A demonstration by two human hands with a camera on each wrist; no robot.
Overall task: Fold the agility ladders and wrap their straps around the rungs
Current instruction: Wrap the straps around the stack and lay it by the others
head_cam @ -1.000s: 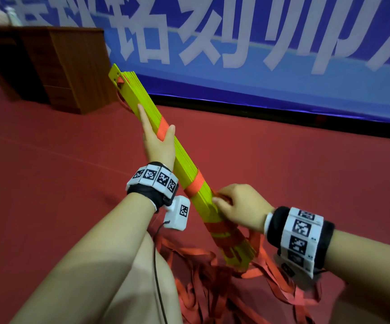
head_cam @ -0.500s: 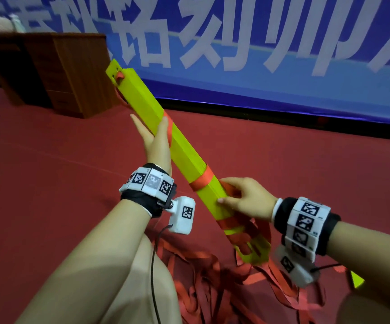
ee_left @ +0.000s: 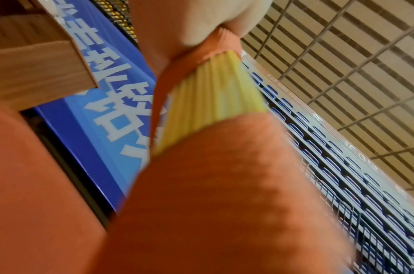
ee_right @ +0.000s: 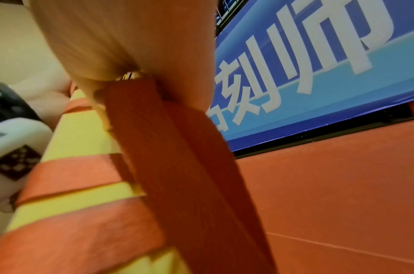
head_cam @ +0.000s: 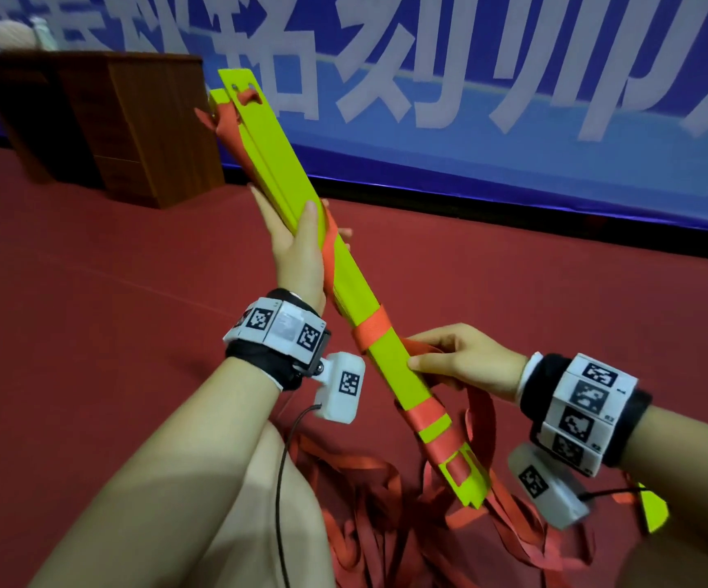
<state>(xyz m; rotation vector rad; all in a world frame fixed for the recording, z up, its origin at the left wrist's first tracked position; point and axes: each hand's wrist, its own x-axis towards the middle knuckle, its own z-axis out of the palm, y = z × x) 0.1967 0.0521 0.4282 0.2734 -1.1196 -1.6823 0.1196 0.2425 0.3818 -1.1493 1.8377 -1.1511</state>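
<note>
- The rung bundle (head_cam: 335, 265) is held slanted in the air above the red floor (head_cam: 89, 333).
- The left hand (head_cam: 301, 252) grips its upper middle; the right hand (head_cam: 466, 360) pinches the strap (head_cam: 371, 328) against the lower part.
- The rungs look stiff and light, and the strap limp, so it probably needs tension.

red floor (head_cam: 89, 333), loose orange straps (head_cam: 369, 541), seemingly tangled
</note>
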